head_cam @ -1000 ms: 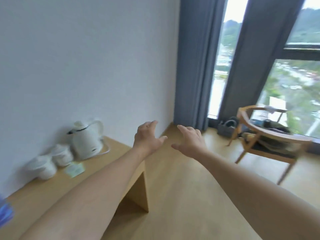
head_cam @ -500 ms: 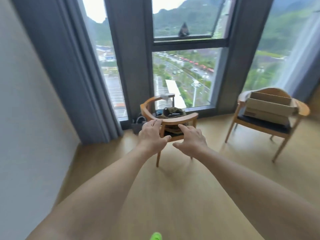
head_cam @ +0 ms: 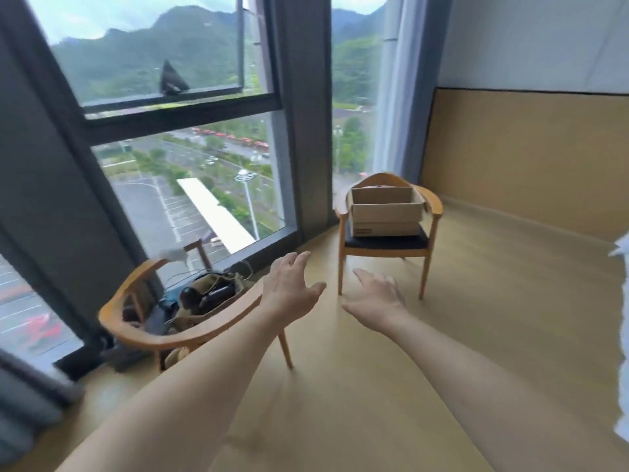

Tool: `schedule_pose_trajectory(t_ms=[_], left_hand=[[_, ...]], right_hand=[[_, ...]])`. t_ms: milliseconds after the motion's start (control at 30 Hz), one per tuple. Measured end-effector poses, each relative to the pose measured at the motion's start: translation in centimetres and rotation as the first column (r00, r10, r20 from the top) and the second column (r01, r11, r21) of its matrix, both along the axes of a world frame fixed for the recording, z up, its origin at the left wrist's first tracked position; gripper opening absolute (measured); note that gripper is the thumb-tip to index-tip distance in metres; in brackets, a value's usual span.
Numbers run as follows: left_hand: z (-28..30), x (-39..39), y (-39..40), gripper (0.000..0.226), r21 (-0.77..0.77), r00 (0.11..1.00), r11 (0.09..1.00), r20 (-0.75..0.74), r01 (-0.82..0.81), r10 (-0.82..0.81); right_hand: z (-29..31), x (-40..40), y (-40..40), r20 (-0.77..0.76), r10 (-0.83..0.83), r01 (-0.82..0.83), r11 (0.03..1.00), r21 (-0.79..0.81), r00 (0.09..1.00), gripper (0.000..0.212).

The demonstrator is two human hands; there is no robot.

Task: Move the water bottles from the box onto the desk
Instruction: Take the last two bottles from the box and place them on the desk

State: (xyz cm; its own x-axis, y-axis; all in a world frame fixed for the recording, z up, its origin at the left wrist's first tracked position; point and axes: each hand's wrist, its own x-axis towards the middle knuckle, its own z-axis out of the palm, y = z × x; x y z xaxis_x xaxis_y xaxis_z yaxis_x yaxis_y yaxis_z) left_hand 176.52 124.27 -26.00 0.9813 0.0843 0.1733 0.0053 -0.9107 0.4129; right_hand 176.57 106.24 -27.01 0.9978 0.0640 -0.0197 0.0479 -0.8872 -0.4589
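Nearest the onlooker, two bare forearms reach forward over the pale wooden floor (head_cam: 476, 301). Left hand (head_cam: 289, 294): fingers spread, grip apart, holding nothing. Right hand (head_cam: 376, 299): fingers likewise spread, grip apart, empty. Neither hand touches any object.

Just beyond the left hand stands a curved-back wooden armchair (head_cam: 177, 335) loaded with a tan bag and dark items (head_cam: 207, 298); this is not part of the task.

Further off, well apart from both hands, a second wooden armchair with a dark seat pad (head_cam: 388, 241) stands near the tall window (head_cam: 190, 165). On its seat rests the open brown cardboard box (head_cam: 384, 212), flaps up, upright, squarely between the armrests. A small dark shape shows at its far inner edge; whether that is a bottle cannot be told. No water bottles are otherwise visible; the box walls hide the interior.

No worktop appears in this view, so bottles already delivered, if any, cannot be counted.

Assessment: the person appears to be approaching the box with empty hands, so a pick-up is pending. Progress overall cannot be determined. Remaining, by judgement: reach the box, lift out bottles, carry them to the worktop.
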Motion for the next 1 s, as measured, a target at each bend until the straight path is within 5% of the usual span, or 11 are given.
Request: schedule_pose_trajectory(t_ms=[533,1000], left_hand=[[-3.0,40.4,-17.3,0.073,0.016,0.992,0.993,-0.040,0.119,-0.118],[-10.6,70.7,-24.0,0.064,-0.060,0.962,0.978,-0.182,0.198,-0.206]], right_hand=[[-0.9,37.5,-17.7,-0.023,-0.114,0.114,0.994,0.001,0.993,0.073],[-7.6,66.7,-23.7,-0.169,-0.202,0.199,0.979,-0.036,0.965,0.071]])
